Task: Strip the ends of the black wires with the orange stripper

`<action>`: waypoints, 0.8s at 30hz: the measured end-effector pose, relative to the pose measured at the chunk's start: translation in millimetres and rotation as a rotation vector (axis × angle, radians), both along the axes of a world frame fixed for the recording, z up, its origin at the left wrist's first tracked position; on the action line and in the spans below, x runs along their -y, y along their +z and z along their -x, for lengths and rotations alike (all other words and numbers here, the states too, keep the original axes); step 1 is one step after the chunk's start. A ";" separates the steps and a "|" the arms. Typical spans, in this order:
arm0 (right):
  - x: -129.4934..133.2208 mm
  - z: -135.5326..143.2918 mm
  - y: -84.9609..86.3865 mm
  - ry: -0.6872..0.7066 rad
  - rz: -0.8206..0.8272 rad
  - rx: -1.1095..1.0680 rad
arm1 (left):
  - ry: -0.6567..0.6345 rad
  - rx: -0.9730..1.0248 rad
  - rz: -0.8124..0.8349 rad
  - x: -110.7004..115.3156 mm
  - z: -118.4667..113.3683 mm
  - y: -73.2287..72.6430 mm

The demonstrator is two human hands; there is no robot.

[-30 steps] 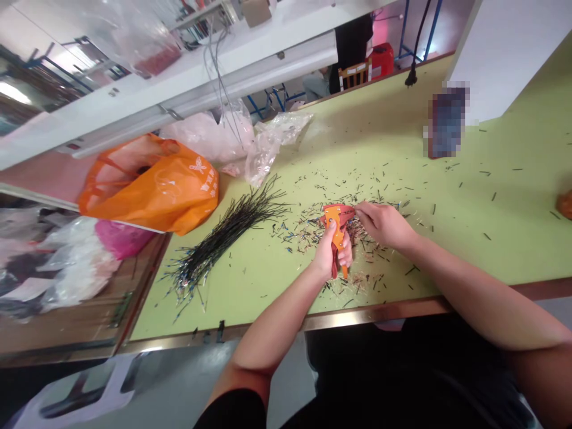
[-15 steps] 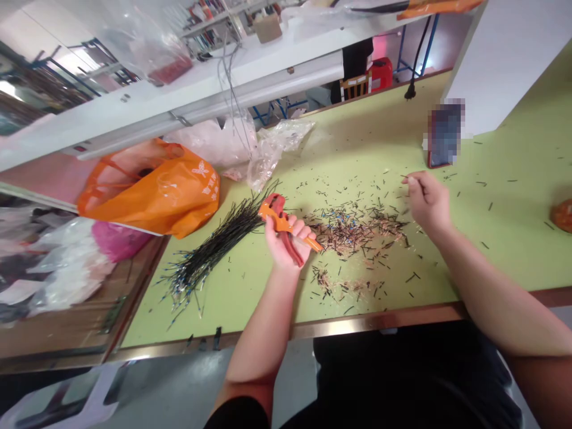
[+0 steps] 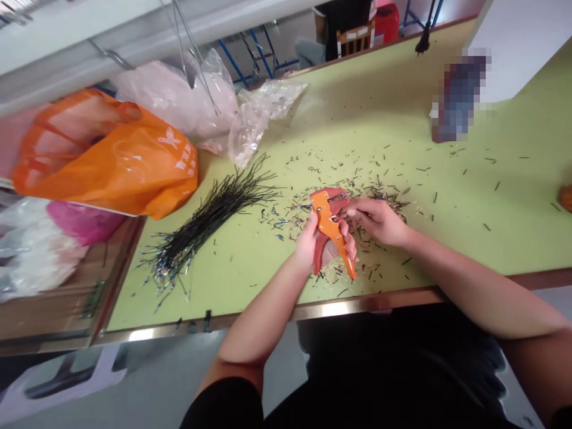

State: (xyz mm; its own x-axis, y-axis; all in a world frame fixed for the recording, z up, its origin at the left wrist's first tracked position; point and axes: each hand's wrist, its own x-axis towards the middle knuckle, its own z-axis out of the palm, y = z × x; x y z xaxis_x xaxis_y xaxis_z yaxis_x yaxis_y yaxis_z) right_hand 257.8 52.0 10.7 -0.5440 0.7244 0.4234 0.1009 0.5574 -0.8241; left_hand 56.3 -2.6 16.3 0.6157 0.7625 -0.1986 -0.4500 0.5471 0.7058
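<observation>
My left hand (image 3: 308,238) is wrapped round the handles of an orange and red wire stripper (image 3: 328,217), whose jaws point to the right. Close beside those jaws is my right hand (image 3: 379,220), thumb and forefinger pinched together; what they hold is too small to make out. Beneath both hands lies a scatter of short black offcuts and copper strands (image 3: 393,199), with a few blue bits among them. To the left rests a bundle of black wires (image 3: 210,217) with blue and metallic ends toward the front.
An orange bag (image 3: 134,161) and clear plastic bags (image 3: 250,113) lie at the back left. A blurred upright object (image 3: 460,98) leans against a white panel (image 3: 522,53) at the right. A black plug (image 3: 422,43) hangs above the table's back. Beyond it, a person (image 3: 335,30) sits.
My right hand has come left and nearer, from the open tabletop to the wire stripper's jaws. My left hand has moved right with the wire stripper, now over the offcuts. The view has tilted down.
</observation>
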 end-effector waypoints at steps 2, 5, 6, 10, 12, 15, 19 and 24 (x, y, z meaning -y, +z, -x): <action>-1.6 -1.2 -0.5 0.005 -0.055 0.025 | -0.011 0.006 -0.007 -0.4 -0.7 0.2; -3.2 -2.3 -2.1 -0.017 -0.150 0.100 | -0.005 0.022 -0.005 -0.3 -3.1 0.1; -3.3 -2.4 -2.7 -0.030 -0.176 0.124 | 0.001 0.032 -0.001 -0.2 -3.9 -0.2; -2.3 -1.0 -3.1 -0.037 -0.225 0.155 | 0.012 0.067 0.003 -0.2 -5.4 -3.5; -1.5 0.3 -2.8 -0.036 -0.230 0.151 | 0.021 0.063 -0.006 -0.8 -4.9 -6.6; -0.8 2.6 -4.2 -0.056 -0.246 0.162 | 0.061 0.023 0.010 -2.0 -3.6 -10.9; -0.7 5.5 -7.9 -0.074 -0.292 0.179 | 0.072 0.022 0.089 -2.1 -3.8 -10.8; -0.8 7.4 -8.8 -0.072 -0.295 0.183 | 0.084 0.061 0.136 -1.3 -6.7 -4.6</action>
